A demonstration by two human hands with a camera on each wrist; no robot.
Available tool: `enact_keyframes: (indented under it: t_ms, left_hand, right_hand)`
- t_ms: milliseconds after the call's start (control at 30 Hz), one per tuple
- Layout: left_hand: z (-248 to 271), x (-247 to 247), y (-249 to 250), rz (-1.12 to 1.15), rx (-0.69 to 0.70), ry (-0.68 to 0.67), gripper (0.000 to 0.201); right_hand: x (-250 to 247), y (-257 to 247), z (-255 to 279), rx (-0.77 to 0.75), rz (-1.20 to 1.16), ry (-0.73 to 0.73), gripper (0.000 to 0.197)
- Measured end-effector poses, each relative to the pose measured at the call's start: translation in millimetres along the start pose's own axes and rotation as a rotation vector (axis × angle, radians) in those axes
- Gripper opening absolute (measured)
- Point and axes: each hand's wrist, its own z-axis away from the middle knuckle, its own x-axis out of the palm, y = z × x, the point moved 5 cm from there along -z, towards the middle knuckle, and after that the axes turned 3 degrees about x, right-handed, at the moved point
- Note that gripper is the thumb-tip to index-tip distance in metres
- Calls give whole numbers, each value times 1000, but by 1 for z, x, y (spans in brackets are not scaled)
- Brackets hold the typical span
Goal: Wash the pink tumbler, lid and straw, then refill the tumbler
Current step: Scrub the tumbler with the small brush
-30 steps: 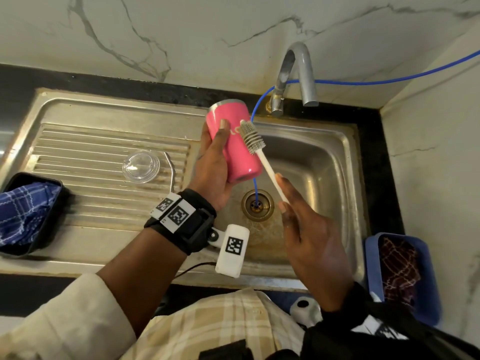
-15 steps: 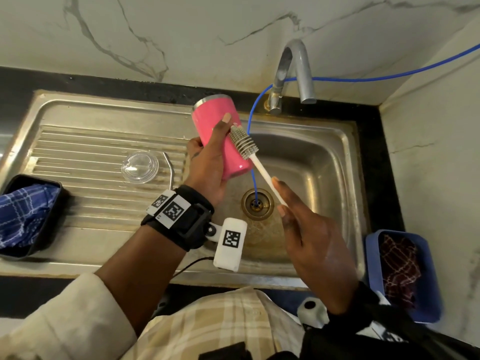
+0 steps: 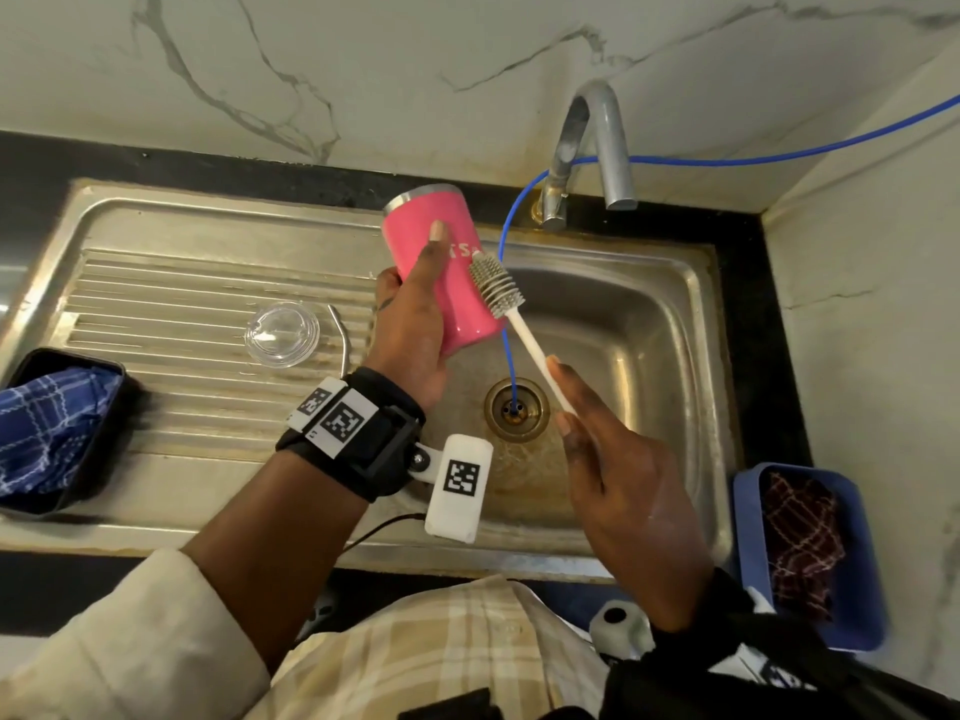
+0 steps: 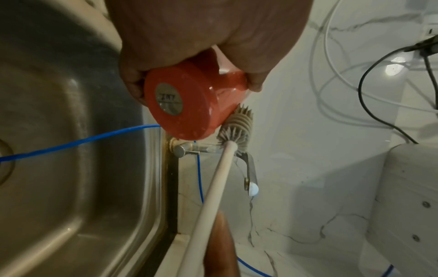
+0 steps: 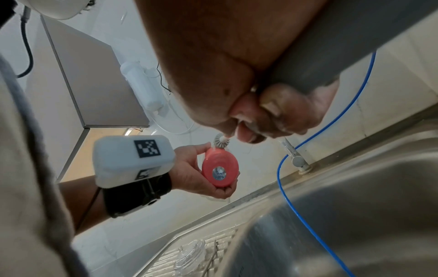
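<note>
**Sink station: tumbler under the brush**

Nearest the camera: right hand (image 3: 631,491), fingers closed round the lower end of a white bottle brush (image 3: 511,317), whose handle slants up and away to the left. Beside it on the right, a blue tub (image 3: 748,532) holding a dark checked cloth.

Left hand (image 3: 410,330), with a tagged black wrist strap, wraps the pink tumbler (image 3: 457,314); thumb laid along the near side, other fingers behind. The tumbler is held in the air, tilted, its steel rim pointing up and away, its base toward the person. The left wrist view shows the base with a round metal disc (image 4: 168,98) at its centre. The bristle head lies against the tumbler's outer wall on the right side, near the base.

Below: steel sink basin (image 3: 670,324), drain (image 3: 515,409) at its middle, a thin blue tube (image 3: 506,241) running down into the drain.

Left of the basin, on the ribbed draining board (image 3: 171,324): clear lid (image 3: 281,333), and just beside it the metal straw (image 3: 343,337). At the board's near left corner, a black tub (image 3: 31,366) with blue checked cloth.

Farthest: steel tap (image 3: 597,148) at the rear of the basin; marble wall (image 3: 363,59) behind.
</note>
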Motion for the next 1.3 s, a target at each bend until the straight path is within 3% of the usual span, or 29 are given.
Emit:
enact_keyframes:
  t_ms: [167,267,400,600,867,933,1000,1067,1300]
  left_hand:
    - [-8,-8,8,29,20,7,72]
    - [-1,-1,-2,17,-9,-68,75]
    - [2,3,-4,36,-7,-103,69]
    - [-1,-8,14,71,43,-46,55]
    - [9,7,3,45,30,-151,63]
    - [5,5,7,12,58,-115,75]
    - [1,2,10,-2,54,-58,100]
    - [-1,-3,9,-6,54,-9,107]
    - [7,6,-2,1,21,-105,65]
  right_hand:
    - [3,1,11,15,-30,-38,52]
    - [1,-1,1,17,-38,-3,53]
    - [-2,-2,-5,-5,-57,20,53]
    - [2,3,14,-1,-30,-39,52]
    - [-3,-2,-1,-8,-62,-6,53]
    - [-4,-3,5,-16,-66,-20,53]
    - [-2,-1,12,-16,-75,-42,52]
    - [-1,0,16,0,-97,-51,52]
    - [-4,-6,0,-2,-90,9,53]
